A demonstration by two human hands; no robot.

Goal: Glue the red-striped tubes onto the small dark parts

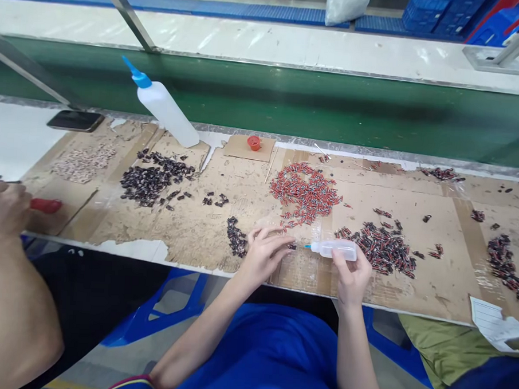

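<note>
My left hand (266, 253) pinches a small black part (291, 247) between its fingertips, low over the cardboard. In my right hand (353, 274) is a small translucent bottle (337, 249), lying level, its thin blue-green tip pointing left close to the black part. Beside my left hand sits a small heap of black parts (236, 237). Red parts (305, 191) are piled just beyond my hands. A pile of black-and-red pieces (386, 249) lies to the right of the bottle.
A large white bottle (169, 111) with a blue nozzle leans at the back left, near a phone (76, 120). A red cup (254, 142) stands behind. Another person's hand (5, 206) is at the far left. More black parts (146, 181) lie left.
</note>
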